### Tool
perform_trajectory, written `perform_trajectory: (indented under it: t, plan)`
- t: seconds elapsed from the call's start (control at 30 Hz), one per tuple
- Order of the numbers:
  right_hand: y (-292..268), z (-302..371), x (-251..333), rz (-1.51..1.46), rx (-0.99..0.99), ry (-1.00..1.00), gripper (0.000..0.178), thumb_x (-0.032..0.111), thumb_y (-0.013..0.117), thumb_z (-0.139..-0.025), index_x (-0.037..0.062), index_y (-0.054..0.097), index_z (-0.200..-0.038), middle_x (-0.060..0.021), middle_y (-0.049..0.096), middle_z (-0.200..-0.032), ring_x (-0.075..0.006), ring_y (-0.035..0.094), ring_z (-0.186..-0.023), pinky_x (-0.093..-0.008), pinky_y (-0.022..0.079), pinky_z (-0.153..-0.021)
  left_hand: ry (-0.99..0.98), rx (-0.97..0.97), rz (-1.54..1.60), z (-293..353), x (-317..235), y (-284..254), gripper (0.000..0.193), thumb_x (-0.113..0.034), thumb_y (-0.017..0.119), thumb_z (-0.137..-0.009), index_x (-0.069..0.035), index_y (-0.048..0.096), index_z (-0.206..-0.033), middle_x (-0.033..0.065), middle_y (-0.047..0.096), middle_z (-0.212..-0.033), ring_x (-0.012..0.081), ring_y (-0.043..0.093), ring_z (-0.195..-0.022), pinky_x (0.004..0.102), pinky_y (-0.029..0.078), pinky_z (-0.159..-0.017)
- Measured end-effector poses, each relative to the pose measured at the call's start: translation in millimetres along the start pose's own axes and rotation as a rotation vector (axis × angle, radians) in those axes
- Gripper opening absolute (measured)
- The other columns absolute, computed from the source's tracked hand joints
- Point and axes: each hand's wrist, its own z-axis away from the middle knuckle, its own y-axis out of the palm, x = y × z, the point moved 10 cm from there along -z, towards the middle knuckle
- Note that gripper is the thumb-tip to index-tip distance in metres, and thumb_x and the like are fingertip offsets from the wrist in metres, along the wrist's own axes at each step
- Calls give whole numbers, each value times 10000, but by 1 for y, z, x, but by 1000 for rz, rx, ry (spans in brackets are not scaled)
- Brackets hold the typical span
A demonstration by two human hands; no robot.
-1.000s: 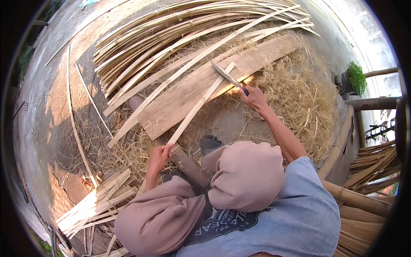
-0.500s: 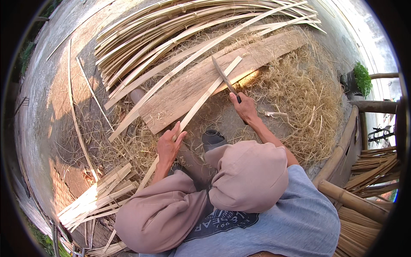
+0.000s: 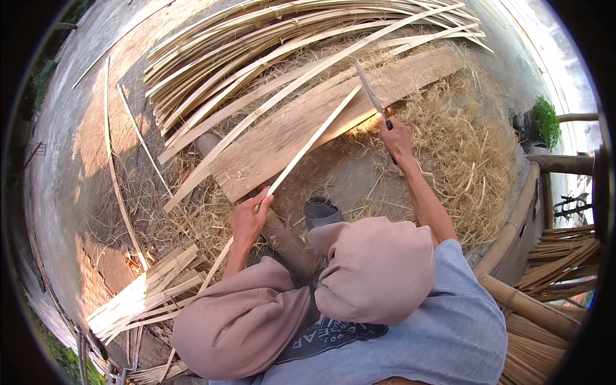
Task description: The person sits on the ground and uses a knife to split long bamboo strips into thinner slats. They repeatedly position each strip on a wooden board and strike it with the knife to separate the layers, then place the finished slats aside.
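My left hand (image 3: 250, 220) is closed round a pale bamboo strip (image 3: 314, 138). The strip slants up and right across a broad wooden plank (image 3: 276, 142), and its other part runs back past my left wrist. Seen edge-on, it looks narrow. My right hand (image 3: 396, 138) grips the black handle of a knife (image 3: 370, 88). Its long blade points up and left over the plank, apart from the strip's far tip. Another long bamboo strip (image 3: 256, 114) lies across the plank's far side.
Beyond the plank spreads a large pile of bamboo strips (image 3: 212, 77). Curly shavings (image 3: 462, 154) heap at the right. More cut strips (image 3: 147, 292) lie at the lower left. Bamboo poles (image 3: 526, 305) and bundled strips (image 3: 558, 260) stand at the right edge. A dark sandal (image 3: 321, 212) shows between my knees.
The knife in my right hand has moved right, off the strip. The strip has turned from its flat face to its narrow edge in my left hand.
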Motion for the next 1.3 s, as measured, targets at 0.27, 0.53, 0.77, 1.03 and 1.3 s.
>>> perform_trajectory:
  t: [0.27, 0.53, 0.77, 1.03, 1.3]
  plan:
    - [46, 62, 28, 60, 189, -85, 610, 605, 588, -994, 33, 596, -780, -123, 583, -610, -289, 615, -579, -470, 466, -563, 51, -50, 58, 5, 10, 0, 391, -459, 678, -979, -222, 746, -1283, 152, 760, -890, 287, 705, -740, 387, 530, -726]
    - [16, 38, 54, 168, 127, -121, 603, 579, 571, -1005, 3, 585, -827, -197, 612, -664, -391, 646, -652, -497, 492, -643, 86, -106, 97, 1, -9, 6, 519, -387, 772, -918, -186, 673, -1386, 147, 728, -927, 302, 689, -820, 397, 529, -778]
    - [36, 23, 43, 276, 204, -101, 570, 567, 589, -988, 6, 615, -895, -241, 681, -811, -447, 683, -800, -539, 516, -731, 73, -154, -142, 104, 99, -40, 626, -278, 824, -877, -178, 614, -1458, 127, 700, -944, 258, 669, -845, 361, 518, -828]
    - [45, 11, 39, 120, 173, -23, 658, 602, 564, -989, -26, 661, -817, -255, 657, -707, -435, 669, -736, -514, 489, -685, 132, -151, -174, 145, 122, -59, 559, -341, 789, -908, -175, 642, -1421, 138, 686, -919, 300, 665, -797, 394, 523, -750]
    - [111, 211, 151, -39, 507, -383, 528, 550, 647, -978, 35, 611, -870, -179, 681, -837, -405, 678, -705, -495, 512, -614, -68, 6, 119, 30, 39, -13, 361, -280, 714, -992, -51, 724, -1271, 188, 775, -1027, 204, 717, -931, 322, 523, -840]
